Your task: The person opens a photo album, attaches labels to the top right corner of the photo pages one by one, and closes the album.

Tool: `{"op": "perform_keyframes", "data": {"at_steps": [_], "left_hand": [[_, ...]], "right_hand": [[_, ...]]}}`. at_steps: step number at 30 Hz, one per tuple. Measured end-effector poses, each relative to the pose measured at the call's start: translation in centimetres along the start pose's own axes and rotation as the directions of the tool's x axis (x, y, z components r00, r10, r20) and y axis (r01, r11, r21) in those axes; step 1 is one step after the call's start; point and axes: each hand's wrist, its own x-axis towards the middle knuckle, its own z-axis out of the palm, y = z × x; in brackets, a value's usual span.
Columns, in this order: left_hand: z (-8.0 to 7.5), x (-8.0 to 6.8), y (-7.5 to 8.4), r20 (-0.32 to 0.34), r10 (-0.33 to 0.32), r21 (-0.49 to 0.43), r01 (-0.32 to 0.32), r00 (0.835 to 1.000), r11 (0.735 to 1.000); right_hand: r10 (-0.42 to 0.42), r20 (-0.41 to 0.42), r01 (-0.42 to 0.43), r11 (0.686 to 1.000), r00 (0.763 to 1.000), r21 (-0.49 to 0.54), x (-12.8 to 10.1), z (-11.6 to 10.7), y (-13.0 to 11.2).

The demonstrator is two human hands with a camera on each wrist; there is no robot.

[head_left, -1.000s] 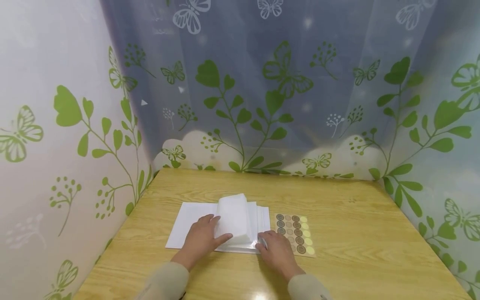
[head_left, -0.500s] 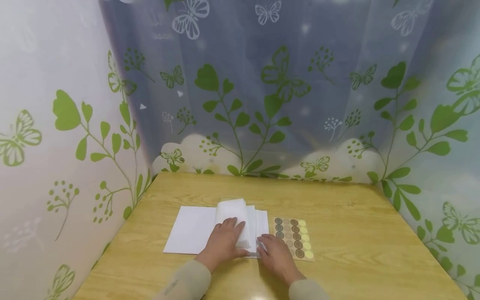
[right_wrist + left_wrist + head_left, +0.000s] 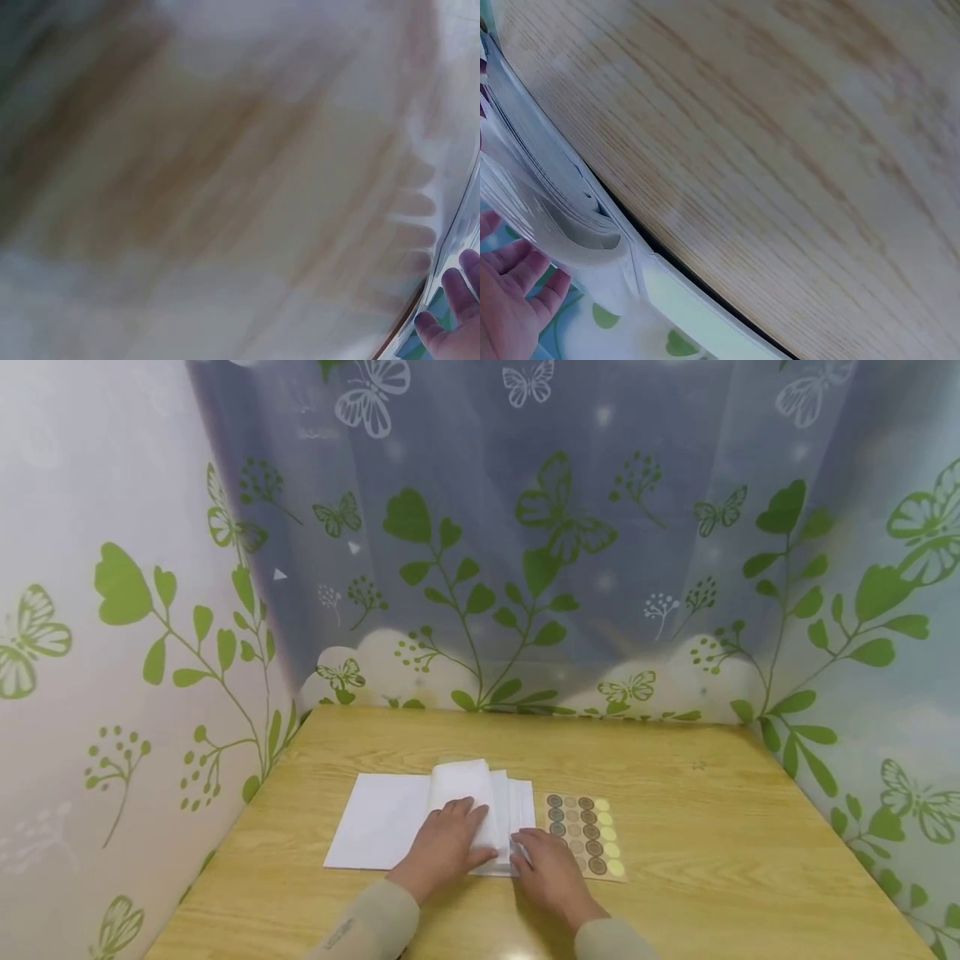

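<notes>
The left hand lay flat, fingers straight, pressing the folded-over sheets of the white paper stack. The right hand touched its near right corner; grip unclear. A sticker sheet lay beside, on the wooden table.

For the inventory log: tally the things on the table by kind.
White paper stack, folded over: 1
Sticker sheet of round dots: 1
Hands on the paper, left hand and right hand: 2
Total: 4
</notes>
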Motion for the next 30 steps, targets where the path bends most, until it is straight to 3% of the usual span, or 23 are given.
{"op": "perform_keyframes", "data": {"at_steps": [6, 12, 18, 30], "left_hand": [[0.2, 0.1, 0.0, -0.003, 0.027, -0.005, -0.027, 1.0, 1.0], [0.6, 0.1, 0.3, 0.01, 0.054, 0.07, -0.055, 0.998, 0.996], [0.2, -0.1, 0.4, -0.048, 0.054, 0.144, -0.047, 0.997, 0.989], [-0.4, -0.2, -0.6, -0.184, 0.071, 0.0, -0.072, 0.98, 0.997]], "right_hand": [[0.003, -0.013, -0.003, 1.0, 1.0, -0.006, 0.2, 0.2, -0.1], [-0.005, -0.015, 0.005, 0.999, 1.0, -0.038, 0.4, 0.6, -0.2], [0.027, 0.011, -0.027, 0.999, 1.0, -0.039, 0.4, 0.7, -0.5], [0.02, -0.022, -0.021, 0.999, 1.0, -0.034, 0.2, 0.7, -0.7]]}}
